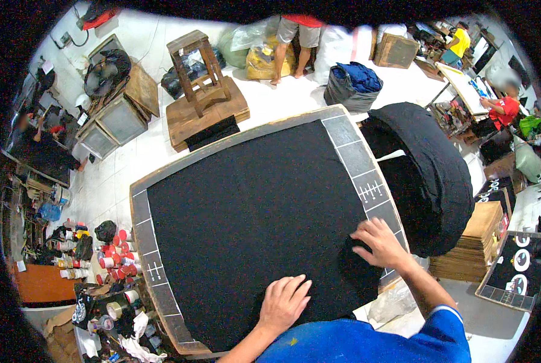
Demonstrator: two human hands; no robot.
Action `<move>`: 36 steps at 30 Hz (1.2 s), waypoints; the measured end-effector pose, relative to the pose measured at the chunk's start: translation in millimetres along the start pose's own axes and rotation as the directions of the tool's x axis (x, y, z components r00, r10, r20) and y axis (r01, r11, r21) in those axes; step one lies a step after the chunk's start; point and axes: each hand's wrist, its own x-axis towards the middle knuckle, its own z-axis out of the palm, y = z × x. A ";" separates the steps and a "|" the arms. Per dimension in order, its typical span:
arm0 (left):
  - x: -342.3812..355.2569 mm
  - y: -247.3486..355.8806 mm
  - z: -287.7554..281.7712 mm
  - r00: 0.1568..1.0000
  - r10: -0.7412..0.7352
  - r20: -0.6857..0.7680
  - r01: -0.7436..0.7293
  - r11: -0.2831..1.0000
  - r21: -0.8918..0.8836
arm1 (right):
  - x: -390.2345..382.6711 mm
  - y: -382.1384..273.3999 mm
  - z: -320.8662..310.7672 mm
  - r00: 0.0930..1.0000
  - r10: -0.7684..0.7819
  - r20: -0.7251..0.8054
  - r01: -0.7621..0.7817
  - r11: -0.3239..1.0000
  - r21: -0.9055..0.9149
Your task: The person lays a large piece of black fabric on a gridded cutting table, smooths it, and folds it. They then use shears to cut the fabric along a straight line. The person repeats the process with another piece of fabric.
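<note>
A piece of black cloth (252, 212) lies spread over a board (350, 154) whose dark side strips carry white ruled marks. My left hand (284, 302) rests palm down on the near part of the cloth, its fingers stretched out and holding nothing. Farther right, my right hand (376, 243) is at the cloth's right edge beside the marked strip, with its fingers apart. A dark fold or shadow in the cloth lies just below the right hand. Both hands look empty.
Right of the board is a large heap of black cloth (431, 175). Beyond it stand a bag of blue cloth (354, 88) and a stack of brown boards (467, 242). A wooden stool (197, 72) stands far left, jars (122, 254) near left. Other people stand farther off.
</note>
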 end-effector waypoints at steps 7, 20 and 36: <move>45.4 13.1 21.9 0.997 0.068 0.047 -0.065 0.996 -0.059 | -43.7 21.0 22.2 1.000 0.018 -0.005 -0.019 0.995 -0.102; 48.9 15.1 19.6 0.984 0.130 0.120 -0.125 0.991 -0.041 | -43.8 25.7 13.5 0.993 -0.026 0.116 0.039 0.993 -0.115; 22.8 -54.9 -25.0 0.934 -0.332 -0.130 0.355 0.894 0.274 | 108.0 -96.3 108.2 0.962 -0.242 -0.127 0.260 0.954 0.148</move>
